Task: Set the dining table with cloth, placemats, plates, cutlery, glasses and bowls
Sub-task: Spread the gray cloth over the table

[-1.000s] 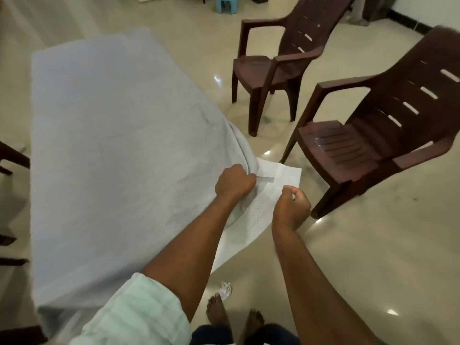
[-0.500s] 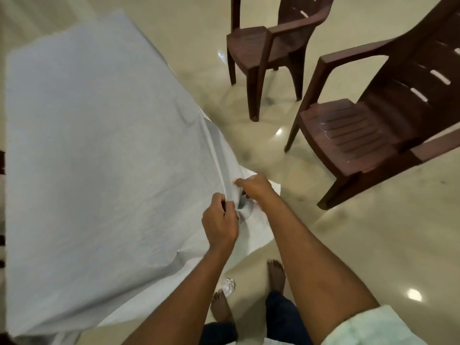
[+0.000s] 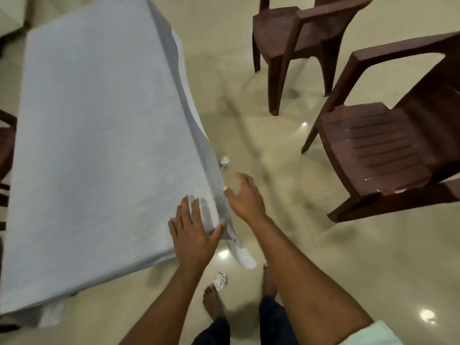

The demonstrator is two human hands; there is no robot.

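Observation:
A pale grey-blue cloth (image 3: 94, 145) covers the whole table top and hangs over its right and near edges. My left hand (image 3: 193, 232) lies flat on the cloth at the near right corner, fingers straight and spread. My right hand (image 3: 245, 197) is just beside that corner, off the table's right edge, fingers spread and relaxed, its thumb close to the hanging fold of cloth. A loose white tail of the cloth (image 3: 242, 255) droops below the corner toward the floor.
Two brown plastic armchairs stand to the right, one far (image 3: 298, 33) and one near (image 3: 388, 145). Another dark chair (image 3: 5, 150) shows at the left edge. Crumpled paper scraps (image 3: 220, 281) lie on the glossy tile floor by my bare feet (image 3: 214, 302).
Both hands have let go of the cloth corner they were pinching. The left now presses flat on the corner; the right has opened beside it. The cloth hangs straighter.

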